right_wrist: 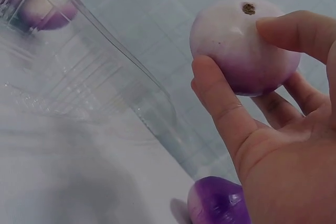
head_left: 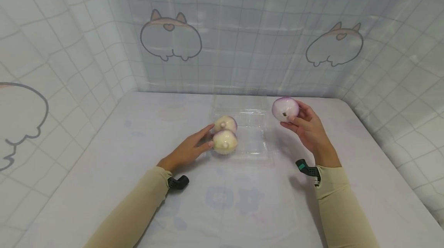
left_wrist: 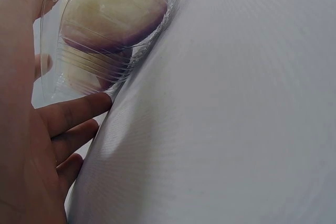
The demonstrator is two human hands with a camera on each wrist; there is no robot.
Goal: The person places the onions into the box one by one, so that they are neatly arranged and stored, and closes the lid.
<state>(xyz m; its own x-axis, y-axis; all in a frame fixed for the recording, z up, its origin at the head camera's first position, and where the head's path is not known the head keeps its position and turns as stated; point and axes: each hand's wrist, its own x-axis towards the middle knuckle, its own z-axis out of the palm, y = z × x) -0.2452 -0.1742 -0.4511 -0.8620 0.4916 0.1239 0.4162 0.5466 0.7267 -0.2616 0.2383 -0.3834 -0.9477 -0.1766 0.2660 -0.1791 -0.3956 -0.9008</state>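
My right hand [head_left: 308,128] holds a purple-and-white onion [right_wrist: 239,45] above the table, right of a clear plastic container [head_left: 254,149]. The thumb lies near its brown root mark, with fingers round the side and below. Two pale onions with purple undersides, a rear onion [head_left: 227,121] and a front onion [head_left: 225,143], sit in the container's left half. At the container's left wall, the fingers of my left hand [head_left: 189,148] touch the plastic and are fairly straight. Another deep-purple onion [right_wrist: 218,203] shows partly below my right hand in the right wrist view.
The container's clear lid [head_left: 239,103] is folded back behind it, near the rear wall. A white cloth [head_left: 222,201] covers the table. Curtain walls with a grid pattern [head_left: 249,40] enclose the back and both sides. Dark straps circle both wrists.
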